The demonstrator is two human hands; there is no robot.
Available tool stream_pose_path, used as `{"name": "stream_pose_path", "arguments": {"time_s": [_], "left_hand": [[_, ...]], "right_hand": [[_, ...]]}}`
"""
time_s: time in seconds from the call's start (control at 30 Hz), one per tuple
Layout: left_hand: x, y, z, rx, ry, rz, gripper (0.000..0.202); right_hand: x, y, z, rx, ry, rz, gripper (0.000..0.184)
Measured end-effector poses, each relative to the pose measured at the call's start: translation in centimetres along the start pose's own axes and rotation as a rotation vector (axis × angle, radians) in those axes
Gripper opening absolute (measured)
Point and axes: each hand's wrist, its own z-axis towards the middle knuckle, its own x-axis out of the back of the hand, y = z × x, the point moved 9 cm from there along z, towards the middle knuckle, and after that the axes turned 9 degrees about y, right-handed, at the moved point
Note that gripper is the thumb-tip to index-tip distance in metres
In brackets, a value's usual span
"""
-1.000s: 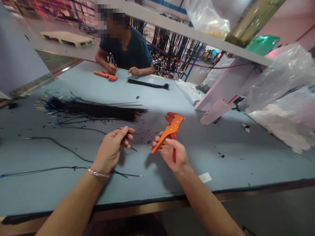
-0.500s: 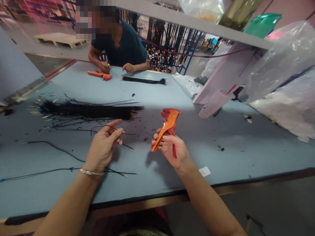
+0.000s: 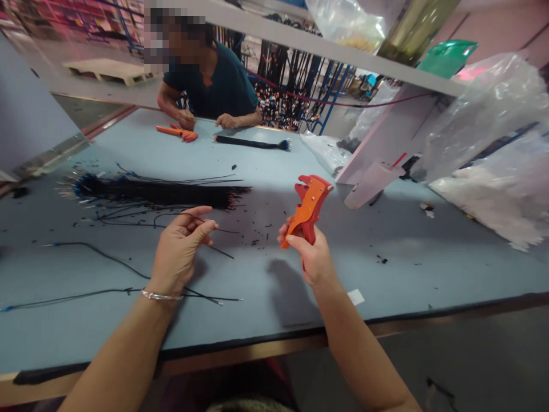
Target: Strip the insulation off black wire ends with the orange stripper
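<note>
Between thumb and fingers, my left hand (image 3: 182, 246) pinches a thin black wire (image 3: 227, 231) whose end points right. My right hand (image 3: 312, 252) grips an orange and red wire stripper (image 3: 312, 200), held upright above the table with its jaws at the top. A thick bundle of black wires (image 3: 171, 193) lies just beyond my left hand, its blue and silver ends to the left. Closer to me, several loose black wires (image 3: 103, 257) rest on the table, some passing beneath my left wrist.
Across the grey table (image 3: 407, 240) sits a person (image 3: 214, 86), near another orange wire stripper (image 3: 175, 132) and a smaller black wire bundle (image 3: 253, 142). Small black scraps (image 3: 256, 242) dot the surface. Plastic bags (image 3: 489, 183) and a slanted upright panel (image 3: 377, 137) stand at right.
My right hand has lifted the wire stripper up and to the right, and its handles look squeezed closer together. My left hand still pinches the wire in nearly the same place.
</note>
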Motion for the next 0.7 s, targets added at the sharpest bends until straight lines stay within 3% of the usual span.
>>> {"name": "stream_pose_path", "arguments": {"time_s": [0.13, 0.23, 0.3, 0.47, 0.7], "left_hand": [[0.2, -0.3, 0.0, 0.010, 0.016, 0.018, 0.033], [0.2, -0.2, 0.1, 0.004, 0.019, -0.017, 0.032], [0.4, 0.0, 0.2, 0.006, 0.033, -0.060, 0.034], [1.1, -0.4, 0.5, 0.099, 0.063, -0.180, 0.046], [1.3, -0.6, 0.6, 0.164, 0.050, -0.269, 0.047]], "right_hand": [[-0.9, 0.9, -0.4, -0.018, -0.030, 0.005, 0.029], [-2.0, 1.4, -1.1, -0.053, -0.126, 0.040, 0.029], [-3.0, 2.0, -2.0, -0.149, -0.247, 0.107, 0.029], [-5.9, 4.3, -6.0, -0.580, -0.597, 0.254, 0.029], [-7.1, 5.7, -8.3, -0.705, -0.711, 0.277, 0.032]]}}
